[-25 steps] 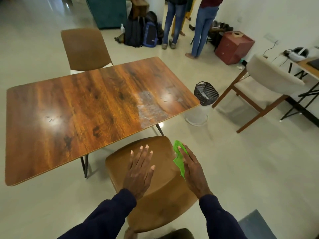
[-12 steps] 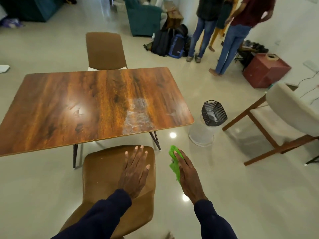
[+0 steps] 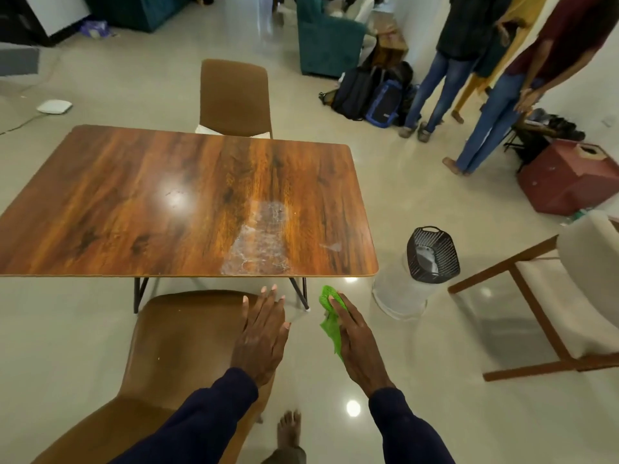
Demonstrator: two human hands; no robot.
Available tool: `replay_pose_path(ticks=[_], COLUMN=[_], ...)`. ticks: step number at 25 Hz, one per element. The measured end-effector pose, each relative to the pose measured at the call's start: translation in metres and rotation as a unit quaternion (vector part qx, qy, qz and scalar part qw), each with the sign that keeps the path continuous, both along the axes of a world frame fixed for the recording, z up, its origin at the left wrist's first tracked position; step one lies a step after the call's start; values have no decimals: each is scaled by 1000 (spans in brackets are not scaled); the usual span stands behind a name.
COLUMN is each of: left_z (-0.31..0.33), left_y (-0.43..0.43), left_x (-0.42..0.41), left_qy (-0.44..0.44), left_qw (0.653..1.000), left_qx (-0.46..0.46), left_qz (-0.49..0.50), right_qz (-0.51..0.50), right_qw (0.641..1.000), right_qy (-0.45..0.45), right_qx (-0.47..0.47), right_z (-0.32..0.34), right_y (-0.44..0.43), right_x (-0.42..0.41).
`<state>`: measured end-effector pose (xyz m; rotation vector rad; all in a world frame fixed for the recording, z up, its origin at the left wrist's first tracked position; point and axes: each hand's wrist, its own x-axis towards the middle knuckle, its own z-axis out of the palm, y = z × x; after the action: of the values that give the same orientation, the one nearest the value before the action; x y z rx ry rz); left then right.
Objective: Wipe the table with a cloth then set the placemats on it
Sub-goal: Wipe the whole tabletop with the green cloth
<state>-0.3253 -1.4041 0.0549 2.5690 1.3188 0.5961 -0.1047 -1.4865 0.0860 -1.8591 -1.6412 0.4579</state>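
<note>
- Right hand (image 3: 356, 346): grips the green cloth (image 3: 330, 318), which is bunched under the fingers and hangs out on the thumb side. Thumb hidden.
- Green cloth is over the floor, near the table's (image 3: 150, 202) near right corner, not touching it.
- Left hand (image 3: 261, 333): fingers straight and slightly spread, holding nothing, palm down on the right upper corner of the near chair (image 3: 174, 356).
- Both sleeves dark navy. A bare foot (image 3: 289, 430) is on the floor between the arms.
- Near chair: brown, just in front of the table's near edge.
- Table: wood-grain top with dark metal legs. A whitish dried smear (image 3: 261, 242) sits near the front edge right of centre, with a smaller mark further right.
- Far chair (image 3: 234, 98): brown, pushed up to the table's far edge. A pale flat item (image 3: 231, 130) is on its seat, mostly hidden; can't tell what it is.
- Right of the table: a black mesh basket (image 3: 432, 256) tilted on a white bin (image 3: 398, 296), then a wooden-framed chair (image 3: 549, 329) with cream cushions.
- Further back: a red box (image 3: 569, 175), backpacks (image 3: 382, 98) on the floor, standing people (image 3: 445, 61) and a teal armchair (image 3: 328, 45).
</note>
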Motion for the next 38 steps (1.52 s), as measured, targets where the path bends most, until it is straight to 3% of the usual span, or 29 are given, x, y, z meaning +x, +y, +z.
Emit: replay_pose_path(ticks=[12,20,26,29,33,38], left_z=[-34,-79,-88,-92,-99,-111], left_y=[111,165,179,187,200,216], left_x=[86,139,153,164,169,165], left_qy=[-3,88,134,120,107,86], left_qw=[993,983,971,972,973,976], left_qx=[-78,-99,-104,-115,-133,-151], left_qz=[90,129,166,164,157,131], right_qz=[48,106,180,152,106,242], right_qw=[995,986,968,973,978,955], right_qy=[-47,-42,-129,-154,-159,-147], right_qx=[-73,-117,-118,-75,-86,-93], right_z=[-40,-119,-177,-182,-187,-191], right_y=[174,283,291,309,335,277], right_x=[116,197,210,220,172,176])
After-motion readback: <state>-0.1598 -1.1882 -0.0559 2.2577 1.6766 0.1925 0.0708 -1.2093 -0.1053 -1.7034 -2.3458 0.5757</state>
